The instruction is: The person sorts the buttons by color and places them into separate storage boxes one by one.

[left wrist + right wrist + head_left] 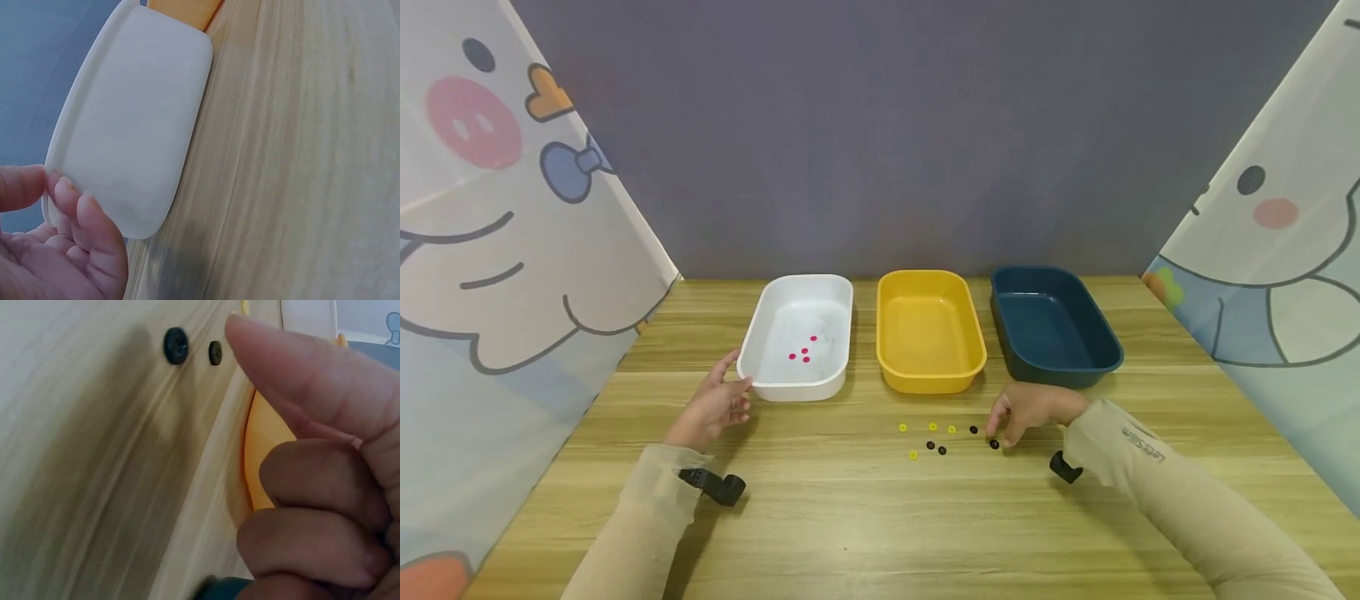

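My left hand point(711, 408) is at the near left corner of a white plastic basin point(797, 391), with thumb and fingers pinching its rim, as the left wrist view also shows. Several small red buttons point(805, 351) lie inside that basin. On the right, my right hand point(1028, 410) hovers low over the table, thumb and forefinger spread above a black button point(994, 444). Nothing shows between its fingers; in the right wrist view the other fingers are curled in. More black buttons point(942, 450) and several yellow buttons point(933, 427) lie scattered to its left.
A yellow basin point(929, 384) stands in the middle of the wooden table point(820, 508), and a dark blue basin point(1060, 377) to its right, just behind the right hand. A grey panel point(910, 142) rises behind; cartoon-printed sheets point(512, 275) flank both sides.
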`<action>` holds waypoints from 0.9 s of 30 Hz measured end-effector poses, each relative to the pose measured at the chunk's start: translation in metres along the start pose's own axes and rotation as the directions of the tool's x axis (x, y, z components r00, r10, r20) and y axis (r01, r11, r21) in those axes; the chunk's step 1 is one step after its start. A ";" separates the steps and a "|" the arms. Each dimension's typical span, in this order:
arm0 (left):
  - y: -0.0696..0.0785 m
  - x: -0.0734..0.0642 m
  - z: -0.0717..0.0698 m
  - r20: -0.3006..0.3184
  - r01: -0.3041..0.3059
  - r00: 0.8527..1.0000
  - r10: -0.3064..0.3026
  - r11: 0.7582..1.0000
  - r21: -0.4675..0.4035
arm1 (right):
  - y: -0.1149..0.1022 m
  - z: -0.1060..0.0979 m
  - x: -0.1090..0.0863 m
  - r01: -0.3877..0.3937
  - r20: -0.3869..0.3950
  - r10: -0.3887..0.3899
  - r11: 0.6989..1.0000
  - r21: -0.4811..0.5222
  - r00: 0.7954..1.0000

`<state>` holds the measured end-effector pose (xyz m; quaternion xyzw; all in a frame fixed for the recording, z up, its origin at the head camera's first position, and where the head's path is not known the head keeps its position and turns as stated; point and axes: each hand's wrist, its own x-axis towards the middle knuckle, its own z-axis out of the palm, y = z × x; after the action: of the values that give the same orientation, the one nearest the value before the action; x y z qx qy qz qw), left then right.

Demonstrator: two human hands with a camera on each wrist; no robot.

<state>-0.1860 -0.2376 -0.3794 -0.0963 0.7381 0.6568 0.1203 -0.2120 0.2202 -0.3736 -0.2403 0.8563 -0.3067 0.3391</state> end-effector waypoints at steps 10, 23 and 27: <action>0.000 0.001 0.000 0.001 0.004 1.000 -0.004 1.000 -0.004 | 0.008 0.003 0.002 0.020 -0.017 -0.019 0.999 0.038 1.000; 0.000 -0.001 0.000 -0.004 0.008 1.000 -0.008 1.000 0.001 | -0.005 0.018 0.028 0.031 -0.250 -0.016 0.998 0.056 0.968; 0.000 -0.001 0.000 -0.005 0.005 1.000 -0.005 1.000 0.002 | -0.006 0.021 0.033 0.061 -0.247 -0.060 0.998 0.000 0.967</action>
<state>-0.1849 -0.2376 -0.3792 -0.0996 0.7390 0.6554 0.1204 -0.2174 0.1877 -0.3960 -0.2250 0.8830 -0.3475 0.2213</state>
